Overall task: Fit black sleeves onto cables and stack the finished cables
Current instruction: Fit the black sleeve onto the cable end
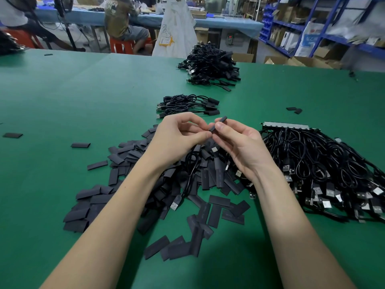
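Observation:
Both my hands are raised over the green table [62, 97], meeting at a flat black sleeve [221, 120]. My right hand [239, 142] pinches the sleeve between thumb and fingers. My left hand [179, 134] pinches its lower end with thumb and forefinger. A black cable [188, 180] hangs down below the hands, its USB plug [174, 205] lying on the table. Loose black sleeves [125, 155] lie in a heap under my forearms. A small row of sleeved cables [187, 105] lies just beyond my hands.
A large bundle of bare cables [323, 170] lies at the right. A big pile of cables [210, 65] sits farther back. Stray sleeves [80, 145] dot the left of the table. People sit at a blue bench [145, 17] behind; blue shelving [312, 28] stands at right.

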`<act>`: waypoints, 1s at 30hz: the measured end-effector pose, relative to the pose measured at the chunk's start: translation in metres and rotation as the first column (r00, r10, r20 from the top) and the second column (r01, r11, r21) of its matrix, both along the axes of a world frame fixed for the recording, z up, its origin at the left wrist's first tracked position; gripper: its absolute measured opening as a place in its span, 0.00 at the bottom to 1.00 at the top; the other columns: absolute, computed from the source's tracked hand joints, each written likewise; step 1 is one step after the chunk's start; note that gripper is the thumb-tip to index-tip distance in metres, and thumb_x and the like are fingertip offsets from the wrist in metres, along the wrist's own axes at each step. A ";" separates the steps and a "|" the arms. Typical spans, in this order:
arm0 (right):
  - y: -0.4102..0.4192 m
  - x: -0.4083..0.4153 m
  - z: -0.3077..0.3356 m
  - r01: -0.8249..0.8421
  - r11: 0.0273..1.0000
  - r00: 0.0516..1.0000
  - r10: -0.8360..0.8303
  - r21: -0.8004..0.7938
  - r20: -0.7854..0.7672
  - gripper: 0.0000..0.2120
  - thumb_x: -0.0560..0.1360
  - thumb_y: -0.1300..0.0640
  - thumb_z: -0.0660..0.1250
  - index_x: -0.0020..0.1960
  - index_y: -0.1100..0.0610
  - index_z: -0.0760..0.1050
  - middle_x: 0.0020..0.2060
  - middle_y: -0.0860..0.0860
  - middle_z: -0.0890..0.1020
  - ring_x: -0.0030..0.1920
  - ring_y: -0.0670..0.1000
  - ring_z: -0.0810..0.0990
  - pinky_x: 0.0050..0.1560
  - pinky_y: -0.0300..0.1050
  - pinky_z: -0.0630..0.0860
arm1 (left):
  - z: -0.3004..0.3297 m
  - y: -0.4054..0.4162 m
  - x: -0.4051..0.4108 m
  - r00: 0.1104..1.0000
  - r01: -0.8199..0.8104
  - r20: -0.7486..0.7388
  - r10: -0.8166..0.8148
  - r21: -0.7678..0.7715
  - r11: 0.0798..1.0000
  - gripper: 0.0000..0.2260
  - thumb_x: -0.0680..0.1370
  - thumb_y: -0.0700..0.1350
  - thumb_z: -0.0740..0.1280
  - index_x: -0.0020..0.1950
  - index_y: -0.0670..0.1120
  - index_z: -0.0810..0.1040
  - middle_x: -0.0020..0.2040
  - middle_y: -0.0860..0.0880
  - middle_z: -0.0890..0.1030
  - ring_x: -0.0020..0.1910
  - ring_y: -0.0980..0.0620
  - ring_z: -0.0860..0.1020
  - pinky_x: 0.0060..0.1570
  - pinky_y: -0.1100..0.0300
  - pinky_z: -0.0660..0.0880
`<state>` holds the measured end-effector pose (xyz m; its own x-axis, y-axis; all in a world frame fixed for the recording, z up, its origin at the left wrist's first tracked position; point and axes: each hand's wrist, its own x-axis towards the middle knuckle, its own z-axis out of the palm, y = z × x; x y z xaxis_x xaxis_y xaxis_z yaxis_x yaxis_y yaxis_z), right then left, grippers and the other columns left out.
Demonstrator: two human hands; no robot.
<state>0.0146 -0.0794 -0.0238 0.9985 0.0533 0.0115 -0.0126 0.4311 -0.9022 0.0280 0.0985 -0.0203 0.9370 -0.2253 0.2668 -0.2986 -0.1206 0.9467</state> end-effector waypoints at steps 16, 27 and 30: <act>0.011 -0.001 -0.002 0.099 0.994 0.989 -0.092 -0.053 0.119 0.12 0.75 0.64 0.73 0.57 0.54 0.82 0.47 0.56 0.88 0.47 0.50 0.87 0.47 0.39 0.82 | -0.002 0.001 0.002 0.999 -0.037 -0.019 0.037 0.000 0.999 0.06 0.74 0.38 0.77 0.44 0.49 0.84 0.39 0.48 0.87 0.39 0.53 0.86 0.43 0.66 0.78; 0.013 0.001 -0.003 0.115 0.993 0.989 -0.111 -0.029 0.101 0.12 0.77 0.65 0.72 0.58 0.56 0.81 0.45 0.56 0.88 0.46 0.51 0.87 0.45 0.38 0.82 | -0.004 -0.002 0.001 0.997 -0.062 -0.033 0.063 0.040 0.997 0.03 0.75 0.43 0.76 0.46 0.48 0.83 0.38 0.48 0.86 0.37 0.53 0.83 0.42 0.62 0.78; 0.011 0.003 -0.002 0.153 0.988 0.985 -0.153 0.005 0.085 0.11 0.76 0.65 0.72 0.56 0.54 0.82 0.45 0.56 0.87 0.45 0.50 0.86 0.46 0.39 0.82 | -0.006 -0.002 0.001 0.995 -0.030 -0.088 0.039 0.108 0.994 0.04 0.77 0.46 0.75 0.49 0.49 0.81 0.41 0.46 0.86 0.38 0.53 0.82 0.45 0.56 0.77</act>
